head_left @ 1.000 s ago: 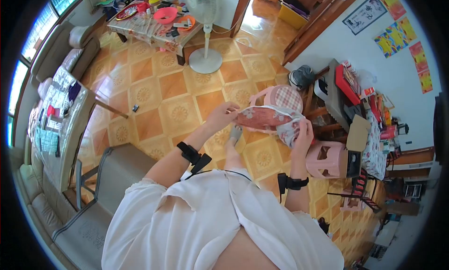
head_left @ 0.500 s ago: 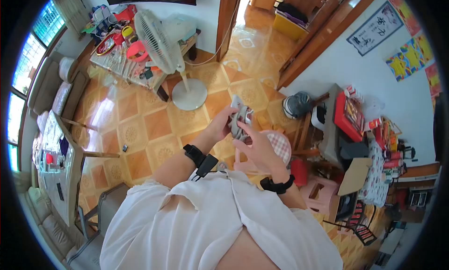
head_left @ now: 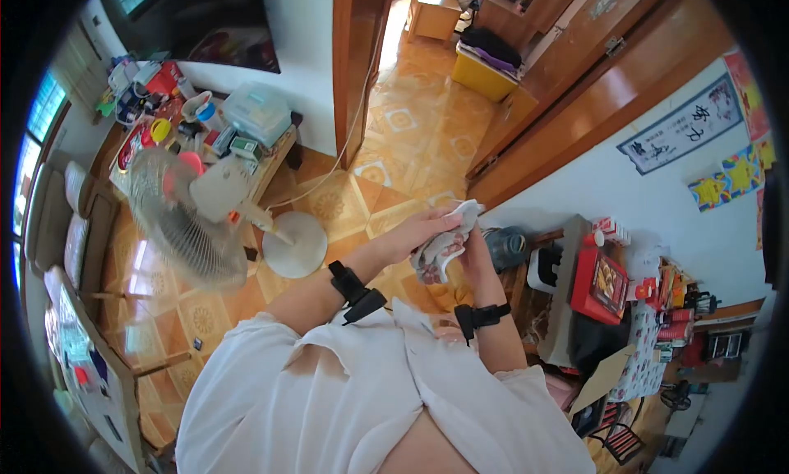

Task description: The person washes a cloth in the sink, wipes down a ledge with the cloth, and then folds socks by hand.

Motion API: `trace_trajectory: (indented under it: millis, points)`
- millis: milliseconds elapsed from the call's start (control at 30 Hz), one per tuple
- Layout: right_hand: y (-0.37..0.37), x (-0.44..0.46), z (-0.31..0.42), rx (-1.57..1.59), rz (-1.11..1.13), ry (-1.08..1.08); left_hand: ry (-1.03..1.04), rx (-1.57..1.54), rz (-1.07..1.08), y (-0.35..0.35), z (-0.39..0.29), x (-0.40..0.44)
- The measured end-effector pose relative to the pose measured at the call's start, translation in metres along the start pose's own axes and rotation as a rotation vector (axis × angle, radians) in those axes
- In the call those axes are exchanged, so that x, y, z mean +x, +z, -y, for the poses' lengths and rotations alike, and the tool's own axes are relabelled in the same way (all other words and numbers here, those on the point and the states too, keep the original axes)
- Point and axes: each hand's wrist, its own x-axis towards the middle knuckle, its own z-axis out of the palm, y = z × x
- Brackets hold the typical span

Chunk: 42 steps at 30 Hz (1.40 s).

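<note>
In the head view, a crumpled grey-white cloth [head_left: 437, 263] with a pinkish-brown pattern is bunched up in front of my body. My left hand [head_left: 417, 231] grips its upper part from the left, fingers closed on the fabric. My right hand [head_left: 477, 250] is at the cloth's right side, its fingers largely hidden behind the folds. Each wrist wears a black band with a small box, the left band [head_left: 353, 290] and the right band [head_left: 483, 317].
A standing fan [head_left: 189, 215] is on the tiled floor to the left, before a cluttered low table [head_left: 275, 155]. An open doorway [head_left: 411, 104] lies ahead. At right are a dark container [head_left: 505, 248], a red box [head_left: 600, 287] and an open cardboard flap [head_left: 604, 381].
My view has turned rightward and come closer to the doorway. The cloth is now held more spread out, and my right hand has moved from its front to its right side.
</note>
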Motion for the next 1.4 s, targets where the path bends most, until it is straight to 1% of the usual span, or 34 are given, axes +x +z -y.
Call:
trace_trajectory:
  millis: [33, 67, 100, 133, 167, 200, 233, 267, 300, 333, 367, 400, 467, 500, 533, 567, 600, 633, 667, 700, 733, 800, 833, 933, 967, 1000, 1067, 1100, 1133, 1200, 1233, 1300, 1333, 1400]
  points:
    - [0.015, 0.011, 0.019, 0.015, 0.03, -0.042, -0.083, -0.028, -0.008, -0.023, -0.006, 0.028]
    - [0.029, 0.022, 0.035, 0.03, 0.06, -0.085, -0.099, -0.027, -0.008, -0.044, -0.009, 0.052]
    - [0.035, 0.04, 0.044, 0.103, -0.027, -0.182, -0.102, -0.05, -0.13, -0.061, -0.017, 0.073]
    - [0.051, 0.048, 0.067, 0.109, -0.032, -0.181, -0.097, -0.07, -0.252, -0.073, -0.032, 0.095]
    - [0.065, 0.054, 0.091, -0.089, -0.182, -0.345, -0.058, -0.069, -0.348, -0.081, -0.044, 0.112]
    - [0.079, 0.066, 0.113, -0.29, -0.331, -0.506, -0.057, -0.069, -0.348, -0.099, -0.051, 0.137]
    - [0.085, 0.086, 0.128, -0.187, -0.264, -0.519, -0.077, -0.078, -0.418, -0.123, -0.052, 0.164]
    - [0.092, 0.105, 0.141, -0.19, -0.26, -0.516, -0.099, -0.091, -0.491, -0.147, -0.05, 0.188]
    - [0.106, 0.117, 0.16, -0.41, -0.2, -0.603, -0.147, 0.008, -0.496, -0.178, -0.049, 0.216]
    - [0.118, 0.129, 0.177, -0.629, -0.133, -0.685, -0.15, 0.003, -0.506, -0.194, -0.049, 0.244]
    - [0.129, 0.151, 0.196, -0.786, -0.12, -0.957, -0.091, -0.078, -0.47, -0.207, -0.052, 0.276]
    - [0.124, 0.178, 0.211, -0.778, -0.109, -0.964, -0.026, -0.147, -0.432, -0.217, -0.058, 0.309]
    - [0.108, 0.244, 0.249, -1.029, -0.098, -1.132, 0.111, -0.611, -0.421, -0.225, -0.056, 0.377]
    - [0.091, 0.295, 0.261, -0.85, -0.132, -1.18, 0.12, -0.461, -0.481, -0.23, -0.065, 0.414]
    - [0.073, 0.339, 0.285, -0.839, -0.127, -1.175, 0.11, -0.312, -0.55, -0.235, -0.073, 0.447]
    - [0.051, 0.378, 0.311, -0.846, -0.256, -0.897, 0.052, -0.044, -0.695, -0.222, -0.103, 0.473]
    - [0.036, 0.413, 0.333, -0.847, -0.374, -0.632, 0.04, -0.043, -0.703, -0.22, -0.111, 0.5]
    - [0.03, 0.446, 0.351, -0.842, -0.367, -0.644, -0.015, 0.099, -0.675, -0.223, -0.126, 0.529]
    - [0.022, 0.475, 0.364, -0.891, -0.402, -0.722, -0.079, 0.229, -0.65, -0.227, -0.137, 0.555]
    - [0.019, 0.494, 0.386, -0.946, -0.43, -0.803, -0.061, 0.138, -0.615, -0.236, -0.155, 0.574]
    - [0.02, 0.51, 0.402, -0.956, -0.415, -0.8, -0.059, 0.126, -0.627, -0.248, -0.168, 0.595]
    - [0.04, 0.537, 0.432, -0.893, -0.34, -0.94, 0.042, -0.06, -0.775, -0.281, -0.196, 0.644]
    - [0.059, 0.541, 0.449, -0.832, -0.279, -0.996, 0.068, -0.296, -0.701, -0.333, -0.18, 0.678]
    - [0.062, 0.617, 0.468, -0.799, -0.174, -1.018, 0.061, -0.16, -0.729, -0.35, -0.236, 0.722]
    - [0.057, 0.656, 0.482, -0.762, -0.204, -0.868, 0.02, -0.045, -0.833, -0.353, -0.255, 0.739]
    - [0.048, 0.695, 0.493, -0.761, -0.201, -0.867, 0.02, -0.045, -0.837, -0.362, -0.266, 0.759]
    - [0.037, 0.77, 0.517, -1.01, -0.21, -0.694, -0.03, 0.17, -0.706, -0.388, -0.29, 0.8]
    - [0.039, 0.795, 0.527, -1.019, -0.21, -0.663, 0.0, 0.069, -0.643, -0.401, -0.306, 0.815]
    - [0.044, 0.826, 0.541, -1.026, -0.21, -0.677, 0.015, 0.067, -0.639, -0.421, -0.326, 0.835]
    - [0.051, 0.886, 0.563, -0.946, -0.229, -0.658, -0.098, 0.137, -0.573, -0.462, -0.363, 0.874]
    - [0.051, 0.925, 0.573, -0.953, -0.232, -0.663, -0.092, 0.133, -0.568, -0.49, -0.377, 0.899]
    - [0.041, 0.992, 0.596, -0.637, -0.272, -0.509, 0.017, 0.231, -0.496, -0.541, -0.395, 0.944]
    - [0.038, 1.018, 0.62, -0.638, -0.267, -0.511, 0.021, 0.23, -0.499, -0.56, -0.415, 0.963]
    - [0.031, 1.06, 0.663, -0.28, -0.246, -0.406, -0.047, 0.578, -0.489, -0.598, -0.452, 0.999]
